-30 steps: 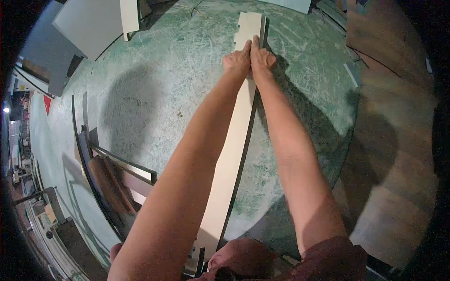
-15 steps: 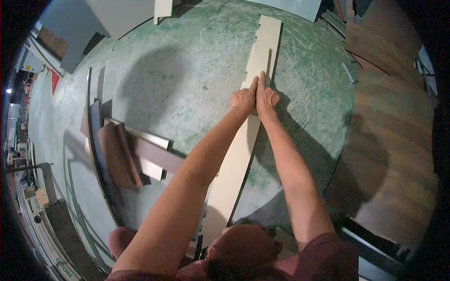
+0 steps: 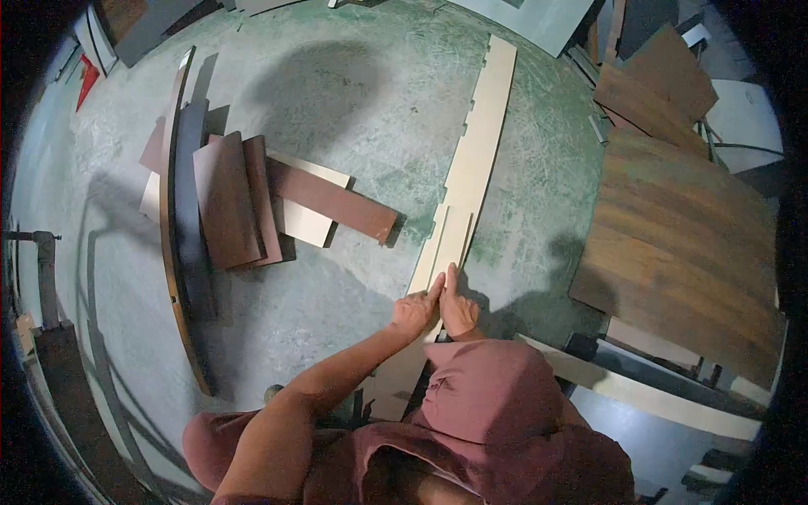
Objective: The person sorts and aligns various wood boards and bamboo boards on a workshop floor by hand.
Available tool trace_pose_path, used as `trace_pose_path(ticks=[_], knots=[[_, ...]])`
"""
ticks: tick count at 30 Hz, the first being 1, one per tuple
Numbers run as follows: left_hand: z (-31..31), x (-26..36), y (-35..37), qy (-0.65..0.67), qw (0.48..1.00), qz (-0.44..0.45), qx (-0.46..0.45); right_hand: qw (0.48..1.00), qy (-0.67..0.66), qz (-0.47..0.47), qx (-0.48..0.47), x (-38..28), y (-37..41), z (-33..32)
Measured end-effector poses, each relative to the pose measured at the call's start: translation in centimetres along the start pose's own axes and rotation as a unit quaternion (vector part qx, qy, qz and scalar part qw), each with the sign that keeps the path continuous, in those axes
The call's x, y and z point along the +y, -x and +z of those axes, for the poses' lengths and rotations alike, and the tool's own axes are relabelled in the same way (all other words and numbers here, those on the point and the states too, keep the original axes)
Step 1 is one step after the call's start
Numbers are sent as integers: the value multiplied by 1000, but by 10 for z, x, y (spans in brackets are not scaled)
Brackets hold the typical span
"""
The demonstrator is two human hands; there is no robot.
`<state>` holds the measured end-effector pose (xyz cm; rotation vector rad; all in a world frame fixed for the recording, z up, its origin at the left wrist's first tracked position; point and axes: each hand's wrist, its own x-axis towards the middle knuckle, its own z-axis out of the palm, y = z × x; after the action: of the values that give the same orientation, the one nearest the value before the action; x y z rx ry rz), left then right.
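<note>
A long cream board [image 3: 484, 126] with notches along its left edge runs from the upper middle down toward my body. On its nearer part lies a shorter, narrow cream strip [image 3: 455, 236] with a raised edge. My left hand [image 3: 414, 311] grips the strip's near part from the left, index finger stretched along it. Close beside it, my right hand [image 3: 459, 315] holds the strip from the right, index finger pointing forward. The undersides of both hands and the strip's near end are hidden.
Brown panels [image 3: 229, 202] and a brown plank [image 3: 337, 200] lie to the left, beside a long curved edge piece [image 3: 170, 210]. Large wood-grain sheets [image 3: 682, 244] are at the right. Maroon cloth [image 3: 497, 391] covers the near middle.
Both hands have drawn back toward my body, and the narrow strip has slid nearer along the long board. The view has shifted, showing more of the right side.
</note>
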<state>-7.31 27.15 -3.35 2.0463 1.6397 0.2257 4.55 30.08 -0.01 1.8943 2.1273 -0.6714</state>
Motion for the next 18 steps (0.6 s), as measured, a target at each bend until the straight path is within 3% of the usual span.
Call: trace_pose_path(ticks=[2, 5, 8, 9, 18], knots=[[-4, -6, -6, 7, 1000, 20, 15, 1000, -10, 19, -2, -7, -5, -4], [-10, -4, -29, 19, 999, -30, -23, 997, -8, -26, 77, 0, -26, -3], [-22, -9, -62, 8, 999, -36, -18, 997, 23, -23, 76, 2, -58, -21], [-39, -4, -79, 36, 995, -61, -64, 996, -27, -40, 75, 7, -70, -27], [-81, -1, -262, -37, 995, -68, -59, 989, -9, -4, 151, 45, -233, -99]])
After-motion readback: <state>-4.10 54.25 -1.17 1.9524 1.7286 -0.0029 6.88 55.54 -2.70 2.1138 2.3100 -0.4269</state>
